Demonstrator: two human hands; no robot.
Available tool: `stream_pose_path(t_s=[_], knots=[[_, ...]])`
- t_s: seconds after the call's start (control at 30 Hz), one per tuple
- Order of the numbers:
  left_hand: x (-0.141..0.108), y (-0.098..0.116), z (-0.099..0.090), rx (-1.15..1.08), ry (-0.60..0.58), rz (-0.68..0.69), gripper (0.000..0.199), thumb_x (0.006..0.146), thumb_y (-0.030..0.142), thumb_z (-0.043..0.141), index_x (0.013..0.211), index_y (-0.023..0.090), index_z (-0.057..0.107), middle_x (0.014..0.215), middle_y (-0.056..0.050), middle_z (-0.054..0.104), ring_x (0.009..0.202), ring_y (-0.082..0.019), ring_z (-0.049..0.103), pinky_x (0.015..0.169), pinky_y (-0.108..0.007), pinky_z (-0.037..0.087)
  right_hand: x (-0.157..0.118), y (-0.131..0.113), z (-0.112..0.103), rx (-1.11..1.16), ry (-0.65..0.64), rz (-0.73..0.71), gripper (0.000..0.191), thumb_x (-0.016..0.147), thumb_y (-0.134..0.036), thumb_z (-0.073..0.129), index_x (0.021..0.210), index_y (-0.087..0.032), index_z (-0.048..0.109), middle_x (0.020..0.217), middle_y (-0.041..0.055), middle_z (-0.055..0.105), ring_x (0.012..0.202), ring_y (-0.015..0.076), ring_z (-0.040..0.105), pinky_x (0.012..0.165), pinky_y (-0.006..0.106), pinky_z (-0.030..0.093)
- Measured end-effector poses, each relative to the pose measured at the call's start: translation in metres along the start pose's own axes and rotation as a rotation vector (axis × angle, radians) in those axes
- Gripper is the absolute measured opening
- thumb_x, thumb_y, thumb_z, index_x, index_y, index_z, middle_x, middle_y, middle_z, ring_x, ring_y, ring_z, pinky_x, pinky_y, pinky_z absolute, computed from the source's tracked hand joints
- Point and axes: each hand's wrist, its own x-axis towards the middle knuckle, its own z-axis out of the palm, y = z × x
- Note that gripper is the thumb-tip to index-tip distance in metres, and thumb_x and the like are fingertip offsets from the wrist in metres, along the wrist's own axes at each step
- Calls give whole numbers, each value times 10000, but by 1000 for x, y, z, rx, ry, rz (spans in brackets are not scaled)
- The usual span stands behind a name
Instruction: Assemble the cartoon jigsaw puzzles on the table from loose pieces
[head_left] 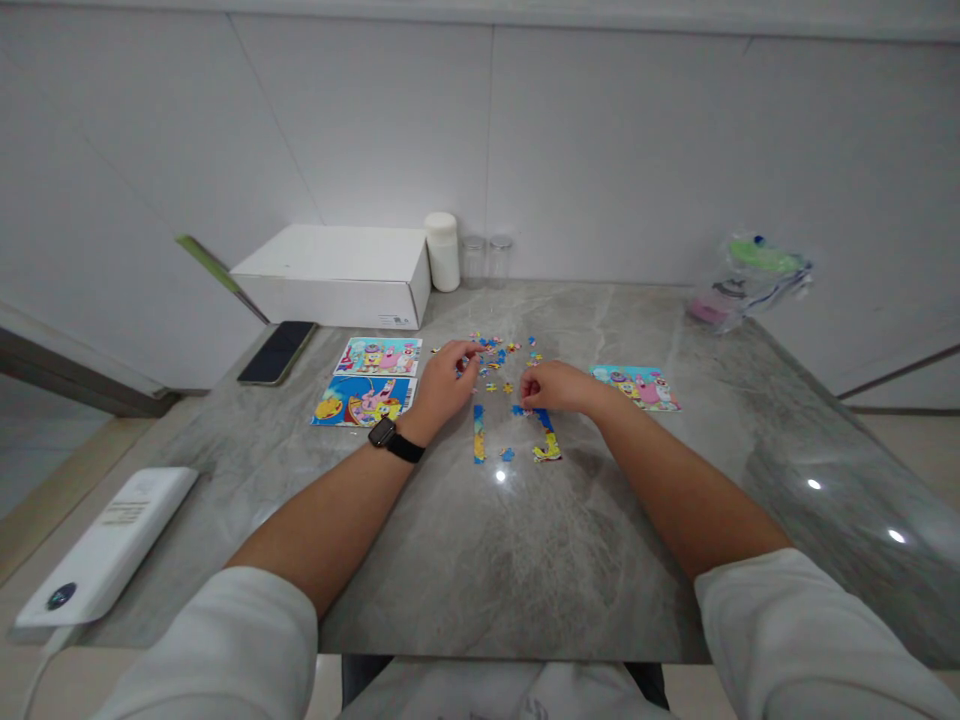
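Observation:
Loose jigsaw pieces [493, 352] lie in a small pile at the middle of the grey table. My left hand [452, 372] is at the pile's left side, its fingers curled together over the pieces; what they hold, if anything, is hidden. To the right, my right hand [547, 386] is closed in a pinch just above the partly joined right strip [550, 436]; anything between its fingertips is too small to name. A joined left strip [479, 434] lies apart from it, with a single blue piece [507, 455] between their lower ends.
Two picture cards [379, 356] [360, 400] lie left, another card [637, 387] right. Behind are a white box [337, 275], a white bottle [442, 253] and two glasses [499, 262]. A phone [277, 352] and power bank [109, 545] lie left, a plastic bag [750, 283] back right.

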Motion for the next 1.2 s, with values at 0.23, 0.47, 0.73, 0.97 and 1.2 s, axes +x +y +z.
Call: stream_pose_path(t_s=[0.23, 0.47, 0.73, 0.97, 1.2], knots=[[1, -4, 2, -52, 38, -21, 219, 990, 222, 593, 1146, 217, 747, 1030, -45, 739, 874, -179, 637, 851, -325, 524, 1, 3, 2, -13, -21, 5, 127, 864, -305, 781, 926, -194, 793, 892, 31, 809, 788, 165, 705, 635, 234, 403], [2, -10, 3, -133, 82, -101, 229, 965, 202, 597, 1138, 223, 746, 1018, -36, 741, 834, -170, 638, 802, -313, 524, 2, 8, 3, -32, -27, -3, 136, 861, -324, 782, 916, -200, 802, 892, 36, 807, 787, 170, 698, 629, 247, 389], [4, -15, 4, -195, 114, -157, 208, 963, 241, 604, 1107, 229, 753, 1018, -31, 752, 854, -173, 656, 794, -309, 526, -1, 7, -1, -31, -16, 6, 147, 892, -340, 760, 921, -208, 818, 885, 39, 809, 763, 171, 682, 642, 254, 381], [13, -20, -6, -295, 265, -247, 227, 955, 221, 590, 1154, 215, 697, 974, -32, 709, 871, -177, 650, 797, -303, 518, -3, 13, -10, -75, 118, 57, 199, 953, -340, 671, 937, -201, 812, 936, 53, 811, 795, 180, 680, 648, 268, 371], [16, -41, -11, -208, 326, -279, 274, 955, 178, 547, 1205, 230, 648, 1067, -42, 680, 923, -184, 637, 853, -324, 536, -3, 19, -17, 0, 407, 119, 215, 969, -305, 631, 1062, -204, 797, 1042, 66, 810, 921, 199, 703, 767, 276, 440]])
